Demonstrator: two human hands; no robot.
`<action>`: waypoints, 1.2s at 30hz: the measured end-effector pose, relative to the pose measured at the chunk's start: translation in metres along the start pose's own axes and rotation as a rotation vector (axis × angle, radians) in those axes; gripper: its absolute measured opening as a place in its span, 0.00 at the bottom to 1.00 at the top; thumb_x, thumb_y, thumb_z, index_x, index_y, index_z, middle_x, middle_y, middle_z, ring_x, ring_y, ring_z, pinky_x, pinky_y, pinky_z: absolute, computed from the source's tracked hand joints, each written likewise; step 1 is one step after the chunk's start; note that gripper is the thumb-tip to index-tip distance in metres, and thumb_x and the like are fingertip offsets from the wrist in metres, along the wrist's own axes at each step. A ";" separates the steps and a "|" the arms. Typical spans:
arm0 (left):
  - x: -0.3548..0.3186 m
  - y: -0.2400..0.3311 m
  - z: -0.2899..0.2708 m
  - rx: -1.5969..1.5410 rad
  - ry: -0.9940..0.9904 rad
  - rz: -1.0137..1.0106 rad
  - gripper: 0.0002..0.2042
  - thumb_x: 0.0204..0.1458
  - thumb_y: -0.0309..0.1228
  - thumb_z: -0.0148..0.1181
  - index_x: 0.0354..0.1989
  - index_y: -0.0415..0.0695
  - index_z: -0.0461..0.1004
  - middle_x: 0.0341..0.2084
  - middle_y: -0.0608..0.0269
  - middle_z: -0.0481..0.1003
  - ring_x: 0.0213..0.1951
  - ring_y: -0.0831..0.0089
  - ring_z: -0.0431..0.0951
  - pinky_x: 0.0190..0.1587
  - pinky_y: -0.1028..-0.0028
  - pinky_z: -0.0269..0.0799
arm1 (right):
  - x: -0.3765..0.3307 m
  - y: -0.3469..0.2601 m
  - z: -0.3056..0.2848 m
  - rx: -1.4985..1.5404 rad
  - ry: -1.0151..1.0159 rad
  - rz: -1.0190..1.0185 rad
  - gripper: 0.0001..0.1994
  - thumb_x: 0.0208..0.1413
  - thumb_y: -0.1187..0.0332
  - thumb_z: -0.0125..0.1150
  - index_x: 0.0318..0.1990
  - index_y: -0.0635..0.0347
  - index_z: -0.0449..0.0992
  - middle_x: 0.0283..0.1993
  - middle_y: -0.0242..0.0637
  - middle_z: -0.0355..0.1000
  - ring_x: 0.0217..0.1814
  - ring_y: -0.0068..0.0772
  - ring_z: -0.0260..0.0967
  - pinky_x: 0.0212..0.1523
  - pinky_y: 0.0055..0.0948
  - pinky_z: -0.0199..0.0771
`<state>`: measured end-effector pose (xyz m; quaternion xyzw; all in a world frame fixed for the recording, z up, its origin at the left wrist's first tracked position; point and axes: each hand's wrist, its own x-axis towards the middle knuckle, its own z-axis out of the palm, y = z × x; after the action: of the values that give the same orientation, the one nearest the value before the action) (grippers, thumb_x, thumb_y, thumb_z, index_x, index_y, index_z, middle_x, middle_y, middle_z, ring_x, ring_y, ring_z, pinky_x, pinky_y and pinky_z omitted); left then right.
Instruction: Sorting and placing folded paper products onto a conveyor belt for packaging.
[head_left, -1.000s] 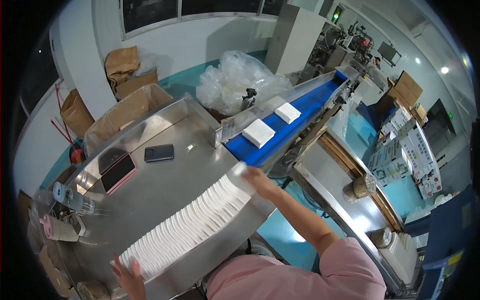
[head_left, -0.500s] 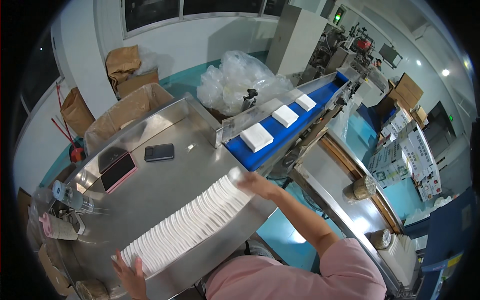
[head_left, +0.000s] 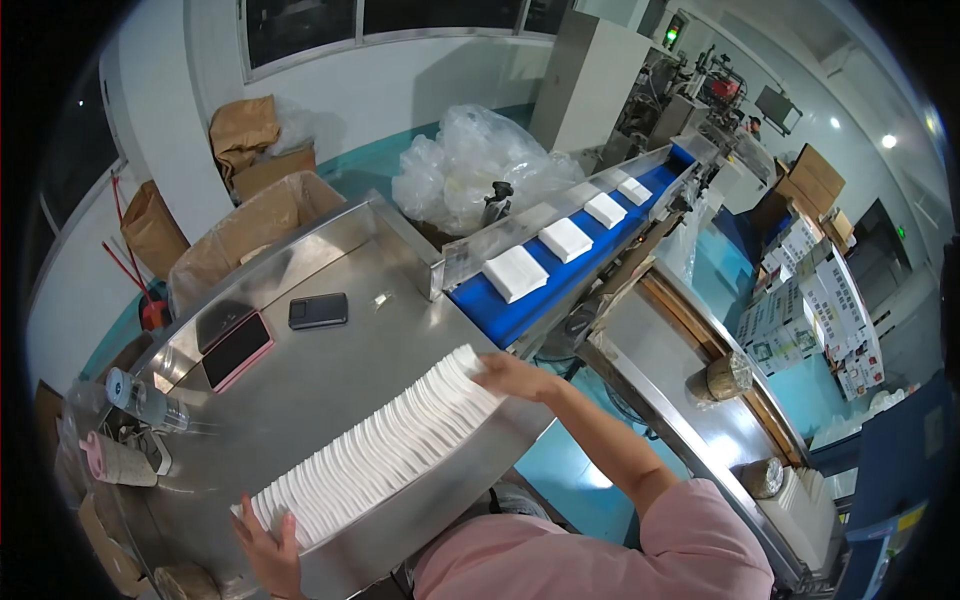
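My right hand lies flat, fingers extended and together, pressed against the far end of the row of white folded tissues; it grips nothing. My right forearm runs from the pink sleeve at the lower edge up and left to that end. My left hand rests open at the near end of the row, fingers spread along the last sheets, palm against the stack. The row lies diagonally across the steel table, close to its front rim, held between my two hands.

Behind the row on the table lie a black phone and a dark tablet in a pink case. A clear plastic bottle lies at the left edge. Beyond my right hand, a blue conveyor belt carries separate white tissue stacks away. Brown cardboard boxes and a heap of clear plastic bags stand behind the table.
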<state>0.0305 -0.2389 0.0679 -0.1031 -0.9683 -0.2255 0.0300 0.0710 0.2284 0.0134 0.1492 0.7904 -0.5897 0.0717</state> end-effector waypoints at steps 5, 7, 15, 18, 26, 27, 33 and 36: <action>0.002 0.007 -0.003 -0.029 -0.030 -0.023 0.32 0.49 0.40 0.55 0.59 0.37 0.54 0.54 0.31 0.56 0.58 0.38 0.52 0.58 0.56 0.50 | 0.003 -0.012 0.003 1.035 0.336 0.161 0.24 0.57 0.61 0.51 0.57 0.65 0.57 0.46 0.37 0.68 0.51 0.28 0.64 0.51 0.25 0.65; 0.001 0.008 -0.001 -0.035 -0.035 0.012 0.32 0.49 0.40 0.56 0.59 0.37 0.54 0.55 0.31 0.55 0.59 0.39 0.51 0.59 0.57 0.49 | -0.007 -0.005 0.015 0.346 0.124 -0.109 0.23 0.58 0.59 0.50 0.56 0.65 0.60 0.47 0.38 0.67 0.51 0.26 0.63 0.51 0.24 0.64; 0.005 0.019 0.003 -0.061 -0.039 0.015 0.33 0.48 0.41 0.56 0.60 0.37 0.54 0.55 0.31 0.55 0.60 0.40 0.50 0.59 0.57 0.48 | -0.005 -0.006 0.002 0.129 -0.053 0.009 0.22 0.56 0.60 0.53 0.54 0.66 0.63 0.44 0.31 0.67 0.43 0.21 0.62 0.43 0.23 0.65; 0.004 0.018 0.002 -0.054 -0.041 0.011 0.33 0.47 0.41 0.56 0.60 0.38 0.54 0.55 0.31 0.54 0.60 0.40 0.50 0.59 0.57 0.48 | 0.002 -0.017 0.003 0.623 0.329 0.195 0.19 0.58 0.59 0.49 0.51 0.63 0.66 0.45 0.37 0.67 0.45 0.30 0.67 0.47 0.27 0.67; 0.005 0.028 0.004 -0.055 -0.048 0.026 0.34 0.46 0.42 0.58 0.60 0.41 0.54 0.56 0.30 0.52 0.59 0.39 0.51 0.59 0.57 0.50 | -0.011 -0.036 0.001 -0.066 -0.084 0.151 0.27 0.58 0.53 0.49 0.57 0.66 0.59 0.47 0.36 0.66 0.43 0.21 0.63 0.44 0.20 0.64; 0.006 0.032 0.004 -0.055 -0.057 0.002 0.34 0.46 0.42 0.58 0.60 0.41 0.53 0.56 0.30 0.52 0.60 0.39 0.51 0.59 0.57 0.51 | -0.005 -0.029 0.000 0.033 -0.063 0.202 0.30 0.56 0.52 0.51 0.59 0.67 0.57 0.48 0.36 0.66 0.42 0.19 0.61 0.43 0.19 0.63; 0.007 0.030 0.008 -0.053 -0.074 -0.030 0.34 0.45 0.41 0.58 0.61 0.43 0.53 0.57 0.33 0.51 0.61 0.41 0.48 0.60 0.58 0.49 | -0.013 -0.025 0.007 0.199 0.043 0.121 0.32 0.56 0.52 0.51 0.60 0.68 0.56 0.46 0.35 0.68 0.47 0.23 0.61 0.49 0.23 0.61; 0.008 0.033 0.007 -0.051 -0.075 -0.034 0.34 0.45 0.41 0.59 0.61 0.44 0.53 0.58 0.34 0.51 0.61 0.42 0.48 0.60 0.58 0.49 | -0.009 -0.023 0.002 -0.013 -0.112 0.054 0.31 0.57 0.52 0.50 0.60 0.67 0.55 0.46 0.35 0.67 0.49 0.24 0.61 0.50 0.23 0.60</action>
<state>0.0298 -0.2055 0.0761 -0.0960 -0.9643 -0.2466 -0.0127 0.0722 0.2188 0.0365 0.1365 0.7848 -0.5899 0.1326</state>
